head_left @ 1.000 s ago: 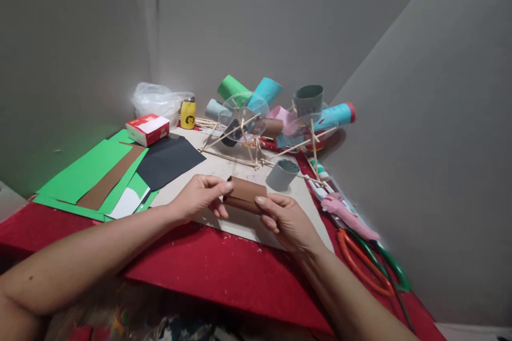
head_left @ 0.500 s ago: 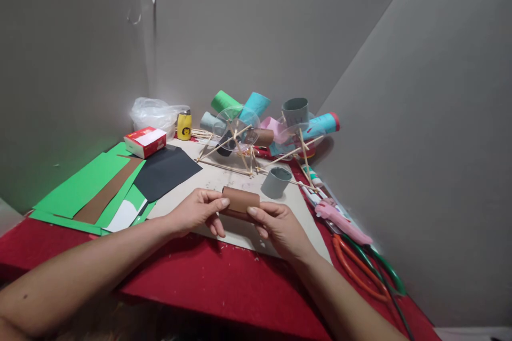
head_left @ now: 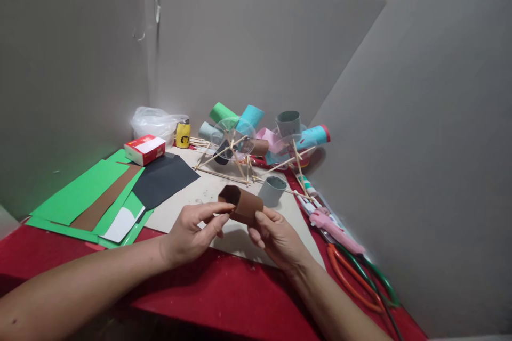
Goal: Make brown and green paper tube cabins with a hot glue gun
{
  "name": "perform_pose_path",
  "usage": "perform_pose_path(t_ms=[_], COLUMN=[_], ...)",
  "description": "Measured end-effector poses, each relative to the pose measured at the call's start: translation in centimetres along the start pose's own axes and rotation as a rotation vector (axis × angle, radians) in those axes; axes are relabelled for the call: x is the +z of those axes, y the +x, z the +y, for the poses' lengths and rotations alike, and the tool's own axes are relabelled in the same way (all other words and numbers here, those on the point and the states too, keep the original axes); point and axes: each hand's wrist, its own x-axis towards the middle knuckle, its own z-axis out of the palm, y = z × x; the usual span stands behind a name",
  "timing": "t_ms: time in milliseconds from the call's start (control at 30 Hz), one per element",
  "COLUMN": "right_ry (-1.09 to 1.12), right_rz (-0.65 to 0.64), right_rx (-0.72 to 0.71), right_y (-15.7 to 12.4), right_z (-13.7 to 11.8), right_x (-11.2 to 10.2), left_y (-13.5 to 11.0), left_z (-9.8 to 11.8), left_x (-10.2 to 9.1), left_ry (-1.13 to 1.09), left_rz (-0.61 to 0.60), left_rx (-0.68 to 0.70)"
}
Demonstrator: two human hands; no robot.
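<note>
Brown paper tube point(head_left: 248, 206) rolled, held above pale board point(head_left: 210, 187), not yet attached to anything. Left hand point(head_left: 192, 235) pinches its open end; right hand point(head_left: 280, 237) pinches other end. Coloured tubes point(head_left: 250, 119) already up around stick frame point(head_left: 232, 144); grey tube point(head_left: 272, 192) on board, separate.

Beyond hands point(head_left: 192, 232) point(head_left: 282, 240), grey tube point(head_left: 272, 193) and stick frame point(head_left: 231, 145) block way; pink tool point(head_left: 338, 230) rightward; near red tabletop point(head_left: 224, 290) open.

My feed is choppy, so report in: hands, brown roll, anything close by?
Left hand at open left end of brown roll. Right hand pinching its right end. Held above the board. Grey roll on the board, just behind.
</note>
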Motion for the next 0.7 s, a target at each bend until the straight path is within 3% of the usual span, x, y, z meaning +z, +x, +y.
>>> perform_pose_path(t_ms=[167, 300, 500, 700], right_ry=[0.339, 0.429, 0.331, 0.184], right_rz=[0.021, -0.043, -0.123, -0.123], right_rx=[0.023, 0.032, 0.072, 0.152], right_y=[-0.2, -0.5, -0.9, -0.7], right_z=[-1.3, -1.7, -1.2, -0.8], right_x=[-0.5, -0.8, -0.4, 0.1], left_y=[-0.1, 0.3, 0.7, 0.6], left_z=[-0.1, -0.3, 0.3, 0.6], left_x=[-0.2, -0.1, -0.3, -0.5], left_ry=[-0.048, -0.095, -0.298, -0.186], left_rz=[0.179, 0.169, 0.084, 0.047], left_rx=[0.087, -0.032, -0.22, -0.23])
